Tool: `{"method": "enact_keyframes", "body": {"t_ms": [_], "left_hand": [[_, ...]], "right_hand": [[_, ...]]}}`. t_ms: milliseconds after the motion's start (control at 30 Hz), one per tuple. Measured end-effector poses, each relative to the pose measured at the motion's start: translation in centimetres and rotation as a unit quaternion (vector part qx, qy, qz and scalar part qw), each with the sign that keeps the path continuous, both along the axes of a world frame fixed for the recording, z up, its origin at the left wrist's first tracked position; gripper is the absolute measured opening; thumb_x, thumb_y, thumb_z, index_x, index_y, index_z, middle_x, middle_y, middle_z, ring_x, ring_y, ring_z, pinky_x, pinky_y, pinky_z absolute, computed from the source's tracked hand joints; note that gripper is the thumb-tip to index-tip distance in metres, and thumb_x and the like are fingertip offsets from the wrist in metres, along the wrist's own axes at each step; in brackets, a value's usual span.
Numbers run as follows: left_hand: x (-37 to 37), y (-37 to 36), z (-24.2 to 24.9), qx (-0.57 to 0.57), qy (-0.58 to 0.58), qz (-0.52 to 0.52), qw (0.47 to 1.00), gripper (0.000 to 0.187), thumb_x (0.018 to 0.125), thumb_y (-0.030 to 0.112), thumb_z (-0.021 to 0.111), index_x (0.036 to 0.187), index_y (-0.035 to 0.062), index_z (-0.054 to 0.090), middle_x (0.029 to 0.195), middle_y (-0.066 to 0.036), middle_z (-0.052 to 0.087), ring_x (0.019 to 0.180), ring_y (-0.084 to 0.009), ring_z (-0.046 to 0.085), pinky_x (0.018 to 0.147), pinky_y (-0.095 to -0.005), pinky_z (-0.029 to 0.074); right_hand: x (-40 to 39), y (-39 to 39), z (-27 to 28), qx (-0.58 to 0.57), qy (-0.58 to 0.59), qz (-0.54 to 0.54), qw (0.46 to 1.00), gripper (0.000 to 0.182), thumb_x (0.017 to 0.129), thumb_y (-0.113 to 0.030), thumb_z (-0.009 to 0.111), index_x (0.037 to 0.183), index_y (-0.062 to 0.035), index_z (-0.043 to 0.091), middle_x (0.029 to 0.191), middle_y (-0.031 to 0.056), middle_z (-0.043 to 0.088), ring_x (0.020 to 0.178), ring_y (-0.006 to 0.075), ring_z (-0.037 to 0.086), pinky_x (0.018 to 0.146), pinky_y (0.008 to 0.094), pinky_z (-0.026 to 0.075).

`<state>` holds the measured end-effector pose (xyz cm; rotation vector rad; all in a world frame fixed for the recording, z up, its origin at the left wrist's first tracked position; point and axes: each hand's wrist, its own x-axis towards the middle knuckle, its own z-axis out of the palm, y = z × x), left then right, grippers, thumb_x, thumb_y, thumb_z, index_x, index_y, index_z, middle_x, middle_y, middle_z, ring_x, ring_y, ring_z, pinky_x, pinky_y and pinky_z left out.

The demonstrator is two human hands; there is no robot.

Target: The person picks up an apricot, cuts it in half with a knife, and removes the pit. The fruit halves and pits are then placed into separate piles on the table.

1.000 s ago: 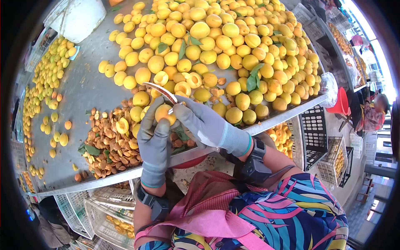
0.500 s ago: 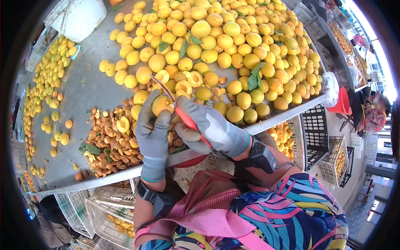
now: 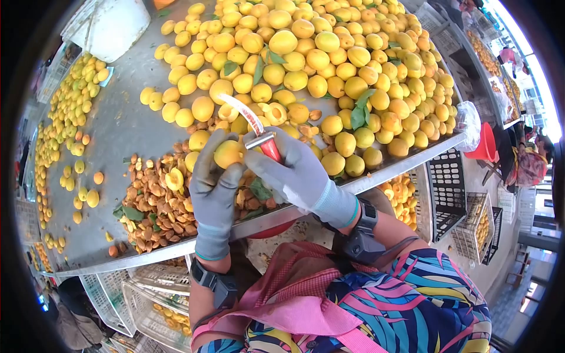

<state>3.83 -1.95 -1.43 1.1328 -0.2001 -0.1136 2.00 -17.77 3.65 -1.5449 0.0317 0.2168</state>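
My left hand [image 3: 213, 182], in a grey work glove, is closed around a whole yellow apricot [image 3: 228, 154]. In my gloved right hand [image 3: 300, 170] is a small curved knife [image 3: 253, 122], gripped by its red handle. The blade points up and left, its broad side showing, just beyond the apricot. The fingertips of my right hand are close beside the fruit. A heap of brown apricot pits [image 3: 154, 206] lies left of my left hand. Several halved apricots [image 3: 274, 112] sit just beyond the blade, in front of a large pile of whole apricots [image 3: 329, 59].
The metal table [image 3: 126, 135] has a raised front edge near my wrists. More apricots [image 3: 67, 100] lie along its far left, by a white bucket [image 3: 112, 26]. Plastic crates [image 3: 445, 188] stand below at both sides. A red bucket [image 3: 485, 144] and a person [image 3: 529, 162] are to the right.
My right hand has turned the knife, so the blade's broad side and the metal fitting by the handle now show. My left hand keeps the apricot in nearly the same place.
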Motion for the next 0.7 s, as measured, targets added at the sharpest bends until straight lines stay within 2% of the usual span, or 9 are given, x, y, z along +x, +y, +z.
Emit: {"method": "enact_keyframes", "body": {"t_ms": [33, 167, 267, 367, 500, 567, 600, 633, 700], "left_hand": [[0.0, 0.0, -0.1, 0.08, -0.05, 0.004, 0.996, 0.057, 0.087, 0.011, 0.065, 0.136, -0.0021, 0.039, 0.123, -0.011, 0.055, 0.109, -0.0179, 0.055, 0.096, -0.0328, 0.045], [-0.6, -0.4, 0.2, 0.138, -0.052, 0.0, 0.989, 0.058, 0.086, 0.008, 0.066, 0.136, -0.0025, 0.039, 0.12, -0.011, 0.057, 0.108, -0.015, 0.055, 0.094, -0.0293, 0.045], [-0.4, 0.0, 0.0, 0.012, 0.014, -0.035, 0.999, 0.057, 0.086, 0.01, 0.066, 0.136, -0.0026, 0.039, 0.12, -0.011, 0.057, 0.107, -0.0142, 0.055, 0.093, -0.0291, 0.045], [-0.4, 0.2, -0.4, 0.02, 0.002, -0.044, 0.999, 0.056, 0.087, 0.012, 0.065, 0.135, -0.0025, 0.039, 0.121, -0.012, 0.057, 0.109, -0.0154, 0.055, 0.094, -0.0304, 0.046], [-0.4, -0.5, 0.3, -0.113, 0.088, -0.033, 0.989, 0.055, 0.088, 0.016, 0.064, 0.135, 0.0007, 0.04, 0.125, -0.014, 0.054, 0.112, -0.0211, 0.055, 0.096, -0.0353, 0.047], [-0.2, -0.3, 0.5, -0.134, 0.106, -0.018, 0.985, 0.054, 0.089, 0.017, 0.064, 0.135, 0.0021, 0.04, 0.126, -0.015, 0.053, 0.113, -0.0232, 0.055, 0.097, -0.037, 0.046], [-0.1, -0.1, 0.4, -0.138, 0.115, -0.019, 0.983, 0.053, 0.089, 0.017, 0.063, 0.135, 0.0034, 0.041, 0.127, -0.015, 0.052, 0.114, -0.024, 0.054, 0.099, -0.0384, 0.045], [-0.1, 0.1, 0.2, -0.142, 0.125, -0.02, 0.982, 0.052, 0.09, 0.017, 0.062, 0.136, 0.0047, 0.041, 0.128, -0.015, 0.052, 0.115, -0.0249, 0.054, 0.1, -0.0399, 0.044], [-0.1, 0.4, -0.1, -0.143, 0.115, -0.02, 0.983, 0.051, 0.091, 0.018, 0.061, 0.136, 0.0052, 0.041, 0.128, -0.014, 0.052, 0.115, -0.0247, 0.054, 0.1, -0.0401, 0.044]], "right_hand": [[0.2, -0.1, 0.1, -0.001, 0.025, -0.003, 1.0, 0.031, 0.09, -0.026, 0.06, 0.11, -0.0037, 0.052, 0.07, 0.0009, 0.053, 0.063, 0.0088, 0.051, 0.057, 0.0262, 0.043], [0.4, -0.2, -0.5, 0.027, 0.036, -0.008, 0.999, 0.027, 0.088, -0.023, 0.062, 0.106, -0.0049, 0.052, 0.071, 0.0002, 0.053, 0.062, 0.0083, 0.051, 0.055, 0.025, 0.042], [0.3, -0.5, 0.2, 0.153, 0.13, 0.019, 0.979, 0.026, 0.088, -0.02, 0.062, 0.107, -0.0055, 0.051, 0.069, -0.0007, 0.051, 0.06, 0.0062, 0.049, 0.052, 0.0227, 0.04], [0.3, -0.6, 0.8, 0.143, 0.152, 0.016, 0.978, 0.027, 0.087, -0.017, 0.061, 0.109, -0.0057, 0.051, 0.067, -0.0011, 0.05, 0.059, 0.0046, 0.049, 0.049, 0.0209, 0.039], [0.3, -0.4, 0.0, 0.085, 0.074, -0.012, 0.994, 0.028, 0.087, -0.016, 0.06, 0.111, -0.0047, 0.051, 0.066, -0.0004, 0.051, 0.059, 0.0058, 0.049, 0.051, 0.0231, 0.041], [0.1, -0.2, 0.3, -0.019, 0.043, 0.011, 0.999, 0.03, 0.087, -0.018, 0.059, 0.112, -0.0033, 0.05, 0.069, 0.0011, 0.053, 0.059, 0.0079, 0.049, 0.052, 0.0269, 0.043], [0.0, 0.0, -1.0, -0.007, -0.014, 0.006, 1.0, 0.032, 0.088, -0.023, 0.058, 0.111, -0.0022, 0.049, 0.068, 0.007, 0.057, 0.059, 0.0179, 0.057, 0.055, 0.0338, 0.045], [0.0, 0.1, -1.1, -0.006, -0.016, 0.01, 1.0, 0.032, 0.088, -0.023, 0.058, 0.111, -0.0022, 0.049, 0.068, 0.007, 0.057, 0.059, 0.0179, 0.057, 0.055, 0.0338, 0.045], [-0.2, 0.0, -1.1, -0.142, -0.068, 0.012, 0.987, 0.033, 0.089, -0.027, 0.057, 0.11, -0.0021, 0.049, 0.066, 0.0144, 0.059, 0.063, 0.0314, 0.062, 0.056, 0.0396, 0.046]]}}
